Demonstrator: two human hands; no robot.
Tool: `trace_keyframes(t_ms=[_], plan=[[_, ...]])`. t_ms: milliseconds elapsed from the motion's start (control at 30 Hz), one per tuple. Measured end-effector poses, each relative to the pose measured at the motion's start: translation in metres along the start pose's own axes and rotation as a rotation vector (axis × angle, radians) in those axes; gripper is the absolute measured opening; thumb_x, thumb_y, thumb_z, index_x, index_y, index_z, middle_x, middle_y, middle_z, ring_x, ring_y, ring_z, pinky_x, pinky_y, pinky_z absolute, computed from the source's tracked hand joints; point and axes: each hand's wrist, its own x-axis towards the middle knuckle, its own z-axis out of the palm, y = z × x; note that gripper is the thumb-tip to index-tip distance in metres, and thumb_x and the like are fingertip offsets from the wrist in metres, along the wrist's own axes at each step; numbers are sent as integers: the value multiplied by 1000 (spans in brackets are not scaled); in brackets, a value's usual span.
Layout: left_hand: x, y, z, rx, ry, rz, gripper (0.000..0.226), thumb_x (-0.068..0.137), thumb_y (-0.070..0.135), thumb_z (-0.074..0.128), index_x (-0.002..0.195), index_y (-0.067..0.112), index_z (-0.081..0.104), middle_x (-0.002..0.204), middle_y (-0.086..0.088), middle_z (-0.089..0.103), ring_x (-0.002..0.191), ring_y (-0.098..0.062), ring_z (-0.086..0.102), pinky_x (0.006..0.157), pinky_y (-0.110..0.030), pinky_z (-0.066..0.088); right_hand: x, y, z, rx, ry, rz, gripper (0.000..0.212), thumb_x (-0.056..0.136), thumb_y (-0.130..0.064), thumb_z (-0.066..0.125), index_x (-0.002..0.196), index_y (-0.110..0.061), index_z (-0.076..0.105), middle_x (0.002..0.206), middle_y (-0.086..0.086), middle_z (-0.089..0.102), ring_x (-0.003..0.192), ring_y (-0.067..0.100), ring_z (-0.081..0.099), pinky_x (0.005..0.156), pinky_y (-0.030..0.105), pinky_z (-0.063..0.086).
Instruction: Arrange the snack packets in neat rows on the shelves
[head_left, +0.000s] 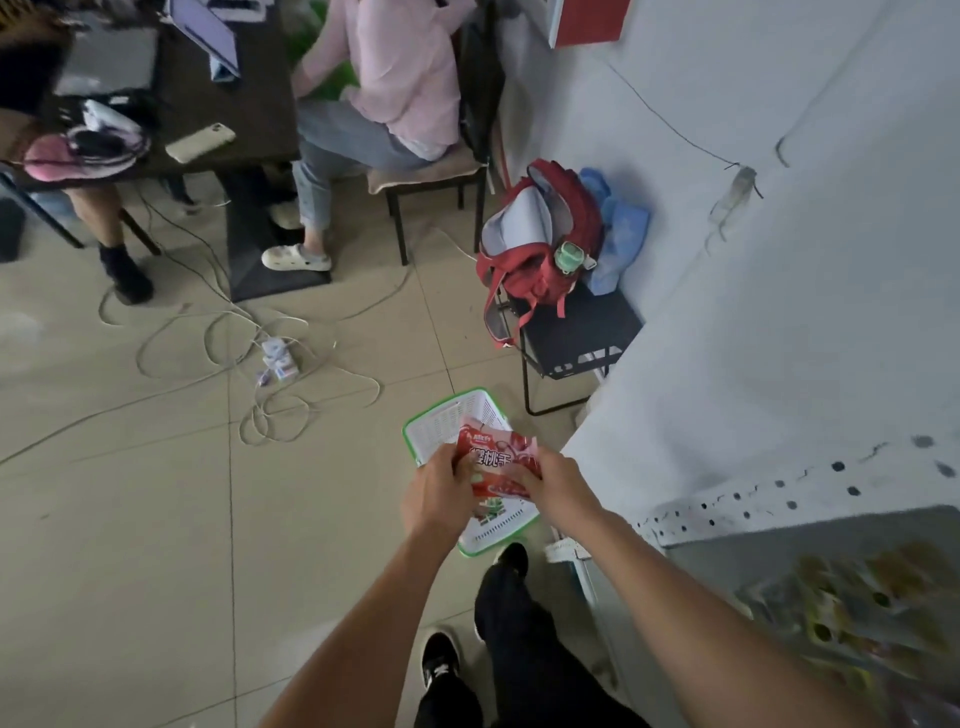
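Both hands are out in front, holding a red plastic snack packet with white lettering over a white plastic basket with a green rim that sits on the beige tiled floor. The left hand grips the packet's left edge with curled fingers, and the right hand pinches its right side, thumb on top. So the packet is up in the air between the two hands, just above the basket, not on any shelf. Something green and white shows inside the basket under the packet, but it's too hidden to tell what it is.

On the right there's a white metal shelf unit with a perforated strip along its edge. Lower down, a shelf holds a blurry bunch of yellowish packets; can't make out anything more about them.

The person's black trousers and black sneakers with white trim show at the bottom, right next to the basket.

Further back, a red and grey backpack sits on a black metal stool against the shelf side, with a blue bag beside it. A tangle of white cables and a power strip lies on the floor. Someone in a pink top sits on a chair at a dark table with a white phone on it.
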Motion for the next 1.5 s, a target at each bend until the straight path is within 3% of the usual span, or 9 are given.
trace_keyframes(t_ms=[267, 500, 633, 867, 1100, 1267, 1333, 1433, 1500], plan=[[84, 13, 15, 26, -5, -59, 30, 105, 51, 53, 100, 22, 62, 91, 1, 70, 83, -27, 65, 64, -37, 47, 95, 1, -20, 34, -63, 69, 37, 97, -47, 68, 113, -14, 72, 99, 0, 77, 88, 19, 73, 81, 37, 60], [165, -26, 51, -73, -78, -181, 29, 105, 39, 59, 103, 11, 65, 93, -3, 70, 85, -26, 63, 66, -35, 43, 167, 31, 27, 158, -27, 279, 36, 96, -47, 70, 116, -18, 71, 103, -2, 76, 96, 20, 73, 84, 34, 58], [214, -59, 85, -97, -146, -188, 29, 105, 40, 58, 103, 11, 63, 91, -1, 69, 87, -28, 67, 74, -42, 56, 207, 55, 58, 171, -10, 387, 32, 100, -39, 67, 120, -14, 67, 108, -2, 69, 98, 19, 65, 82, 29, 47], [280, -170, 181, -71, -262, -286, 19, 101, 34, 62, 113, 19, 62, 94, 4, 67, 93, -26, 68, 82, -44, 59, 286, 157, 155, 203, -96, 538, 19, 104, -14, 51, 119, -17, 61, 107, 2, 69, 98, 20, 67, 71, 28, 50], [352, -286, 299, -157, -409, -559, 15, 99, 24, 69, 112, 15, 71, 87, -2, 73, 74, -18, 69, 62, -29, 54, 348, 293, 276, 209, -41, 670, 12, 107, -9, 50, 103, -11, 62, 92, 4, 68, 71, 11, 63, 50, 15, 48], [382, -329, 363, -116, -436, -509, 19, 100, 29, 66, 81, 26, 67, 88, -1, 74, 89, -26, 73, 85, -44, 63, 382, 359, 318, 205, 94, 684, 20, 106, -19, 53, 117, -7, 66, 109, 9, 71, 95, 21, 67, 67, 28, 53], [388, -337, 376, -91, -416, -495, 16, 100, 27, 63, 87, 24, 71, 89, 0, 72, 87, -26, 70, 79, -40, 62, 393, 371, 326, 208, 92, 677, 20, 107, -18, 53, 120, -7, 64, 111, 8, 70, 96, 21, 67, 76, 33, 57], [388, -341, 381, 33, -436, -438, 14, 102, 28, 57, 106, 19, 68, 93, -4, 67, 86, -25, 62, 59, -29, 44, 402, 371, 326, 261, 72, 671, 30, 108, -21, 53, 135, -10, 57, 111, 8, 68, 78, 14, 67, 61, 21, 58], [387, -338, 372, 98, -466, -398, 16, 103, 29, 54, 111, 16, 59, 103, -6, 64, 94, -29, 60, 65, -31, 41, 401, 362, 318, 230, 8, 671, 41, 110, -22, 49, 149, -11, 45, 109, 7, 61, 72, 11, 61, 58, 19, 54]])
